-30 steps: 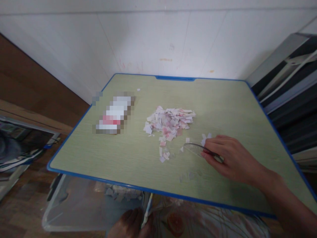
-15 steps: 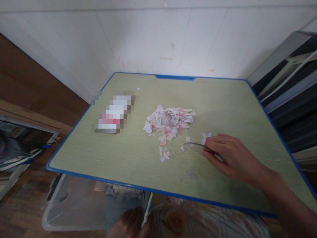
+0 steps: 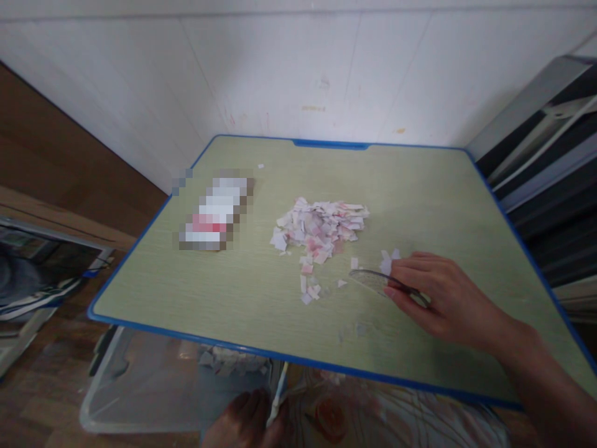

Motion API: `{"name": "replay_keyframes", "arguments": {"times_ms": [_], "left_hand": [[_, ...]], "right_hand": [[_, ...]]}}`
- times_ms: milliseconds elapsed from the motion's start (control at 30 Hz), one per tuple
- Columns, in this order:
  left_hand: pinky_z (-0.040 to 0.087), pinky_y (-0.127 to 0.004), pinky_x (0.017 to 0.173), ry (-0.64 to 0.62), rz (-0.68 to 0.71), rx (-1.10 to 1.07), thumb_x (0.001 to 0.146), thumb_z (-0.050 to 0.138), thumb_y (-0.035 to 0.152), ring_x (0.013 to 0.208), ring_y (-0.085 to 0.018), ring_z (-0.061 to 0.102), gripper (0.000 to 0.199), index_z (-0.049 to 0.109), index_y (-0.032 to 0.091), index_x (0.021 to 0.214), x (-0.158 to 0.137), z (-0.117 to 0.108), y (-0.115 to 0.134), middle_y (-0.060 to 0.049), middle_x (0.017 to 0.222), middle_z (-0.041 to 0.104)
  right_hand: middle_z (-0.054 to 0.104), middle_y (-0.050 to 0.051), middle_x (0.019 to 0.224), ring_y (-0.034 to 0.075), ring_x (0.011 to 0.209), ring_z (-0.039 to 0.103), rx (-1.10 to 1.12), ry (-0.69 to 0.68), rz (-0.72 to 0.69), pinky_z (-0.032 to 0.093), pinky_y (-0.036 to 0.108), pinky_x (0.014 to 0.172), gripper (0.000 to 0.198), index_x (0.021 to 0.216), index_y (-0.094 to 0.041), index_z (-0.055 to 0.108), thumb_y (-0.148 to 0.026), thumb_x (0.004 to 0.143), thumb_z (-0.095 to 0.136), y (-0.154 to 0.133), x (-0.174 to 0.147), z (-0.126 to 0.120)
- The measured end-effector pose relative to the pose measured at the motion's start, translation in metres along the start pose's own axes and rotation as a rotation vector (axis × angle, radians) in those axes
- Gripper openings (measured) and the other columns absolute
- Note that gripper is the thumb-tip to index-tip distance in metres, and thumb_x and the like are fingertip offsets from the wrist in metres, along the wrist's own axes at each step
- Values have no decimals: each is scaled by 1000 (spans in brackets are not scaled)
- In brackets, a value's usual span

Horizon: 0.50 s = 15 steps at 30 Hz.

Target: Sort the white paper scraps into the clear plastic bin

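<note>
Clear ruler (image 3: 373, 281) flat on the bench (image 3: 186, 286), right hand (image 3: 438, 295) fingers (image 3: 405, 269) pinched closed around it, near paper scraps (image 3: 321, 229).

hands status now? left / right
Left hand: below the table edge, gripping a thin white edge; what it is cannot be told.
Right hand: closed on a clear ruler.

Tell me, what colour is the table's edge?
Blue: the table's edge is a blue band around a pale green top, seen in the head view.

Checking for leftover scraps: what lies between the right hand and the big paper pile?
In the head view, loose paper scraps lie between right hand and pile.
</note>
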<state>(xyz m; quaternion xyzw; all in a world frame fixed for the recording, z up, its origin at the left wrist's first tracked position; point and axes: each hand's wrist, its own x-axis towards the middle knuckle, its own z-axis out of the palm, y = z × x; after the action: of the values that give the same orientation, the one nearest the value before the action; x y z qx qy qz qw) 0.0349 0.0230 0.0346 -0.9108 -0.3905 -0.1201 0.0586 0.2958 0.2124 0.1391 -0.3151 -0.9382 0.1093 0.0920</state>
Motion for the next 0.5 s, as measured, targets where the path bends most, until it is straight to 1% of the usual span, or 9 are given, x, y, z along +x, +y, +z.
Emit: {"name": "replay_keyframes", "arguments": {"times_ms": [200, 367, 500], "left_hand": [[47, -23, 41, 0, 11, 0, 80, 19, 0, 46, -15, 58, 34, 49, 14, 89, -4, 3, -2, -5, 57, 60], [47, -24, 39, -17, -3, -28, 79, 20, 0, 45, -16, 58, 34, 49, 14, 88, -4, 2, -1, -5, 55, 59], [47, -24, 40, -8, -1, -1, 80, 19, 0, 45, -16, 59, 34, 49, 14, 88, -4, 3, -1, -6, 56, 62]], "right_hand": [[47, 0, 56, 13, 53, 41, 7, -30, -2, 29, 27, 55, 20, 60, -18, 43, -15, 80, 40, -1, 0, 0], [47, 0, 56, 12, 53, 40, 31, -26, -15, 29, 27, 55, 20, 61, -18, 42, -14, 80, 40, -1, 0, 0], [46, 0, 56, 13, 53, 41, 29, -26, -26, 28, 27, 56, 19, 61, -18, 42, -14, 80, 40, 0, 0, 1]]}}
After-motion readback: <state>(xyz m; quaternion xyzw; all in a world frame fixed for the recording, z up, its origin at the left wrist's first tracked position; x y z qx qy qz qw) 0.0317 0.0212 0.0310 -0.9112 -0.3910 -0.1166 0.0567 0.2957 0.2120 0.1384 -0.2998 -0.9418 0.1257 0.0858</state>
